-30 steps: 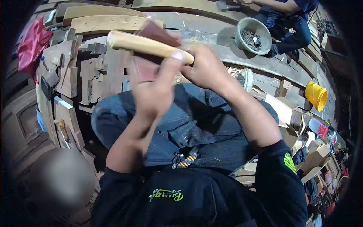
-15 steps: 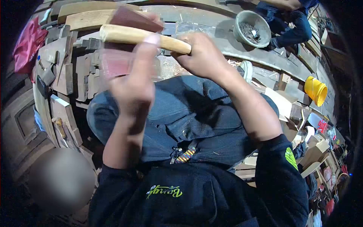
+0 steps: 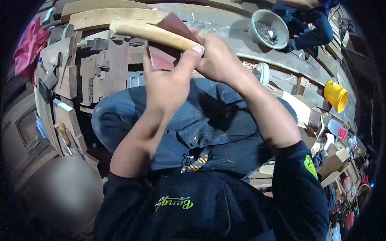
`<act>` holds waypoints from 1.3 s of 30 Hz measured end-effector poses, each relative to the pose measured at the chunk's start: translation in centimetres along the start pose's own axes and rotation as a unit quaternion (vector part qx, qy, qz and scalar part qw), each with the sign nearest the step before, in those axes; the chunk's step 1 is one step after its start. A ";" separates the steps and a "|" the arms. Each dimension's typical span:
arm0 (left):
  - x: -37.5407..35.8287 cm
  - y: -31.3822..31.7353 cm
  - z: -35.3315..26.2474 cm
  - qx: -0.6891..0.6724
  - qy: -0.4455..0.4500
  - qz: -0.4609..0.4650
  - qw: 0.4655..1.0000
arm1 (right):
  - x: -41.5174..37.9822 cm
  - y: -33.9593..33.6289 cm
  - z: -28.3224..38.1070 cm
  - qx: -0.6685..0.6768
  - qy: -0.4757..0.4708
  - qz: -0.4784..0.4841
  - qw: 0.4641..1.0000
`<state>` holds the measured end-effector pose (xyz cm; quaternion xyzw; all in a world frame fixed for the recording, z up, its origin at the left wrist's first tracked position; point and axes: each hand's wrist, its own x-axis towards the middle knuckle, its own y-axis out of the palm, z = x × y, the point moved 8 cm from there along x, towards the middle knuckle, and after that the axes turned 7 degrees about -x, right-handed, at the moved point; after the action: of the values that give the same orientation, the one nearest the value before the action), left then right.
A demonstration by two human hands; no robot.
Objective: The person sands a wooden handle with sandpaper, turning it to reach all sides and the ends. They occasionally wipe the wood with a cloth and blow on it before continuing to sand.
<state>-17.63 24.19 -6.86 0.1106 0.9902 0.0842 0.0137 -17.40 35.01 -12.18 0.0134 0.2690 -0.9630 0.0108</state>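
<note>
A pale, rounded wooden handle point(image 3: 148, 32) lies slantwise above my lap. My right hand point(image 3: 219, 60) is closed around its right end. My left hand point(image 3: 169, 86) wraps a folded sheet of reddish-brown sandpaper point(image 3: 175, 26) around the handle, with the thumb pressed on the wood close to my right hand. Both flaps of the sandpaper stick out, one above the handle and one below it. The left fingers are mostly hidden behind the paper and wood.
Boards and wood offcuts point(image 3: 94, 72) lie to the left and ahead. A grey-green bucket point(image 3: 257, 38) of dark pieces stands near a seated person's leg point(image 3: 319, 30). At the right are a yellow bucket point(image 3: 335, 96) and clutter. A wood-handled tool point(image 3: 63, 134) rests at left.
My left hand and the sandpaper have slid right along the handle, up to my right hand. The handle's left end has risen slightly, while my right hand has stayed nearly in place.
</note>
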 end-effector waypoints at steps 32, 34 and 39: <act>1.0 -1.3 -3.7 -0.066 0.079 -0.001 0.995 | 0.5 0.1 0.2 -0.061 -0.022 0.026 0.998; 1.6 -1.8 -4.5 -0.095 0.081 -0.012 0.992 | 0.2 0.2 -0.6 -0.071 0.016 0.034 0.997; 2.3 -3.1 -2.9 -0.133 0.057 -0.045 0.988 | 0.7 -1.5 -0.6 -0.168 0.021 -0.020 0.985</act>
<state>-20.69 21.27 -4.59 0.0586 0.9732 0.2210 -0.0246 -18.09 36.58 -11.96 0.0267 0.4271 -0.9037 -0.0121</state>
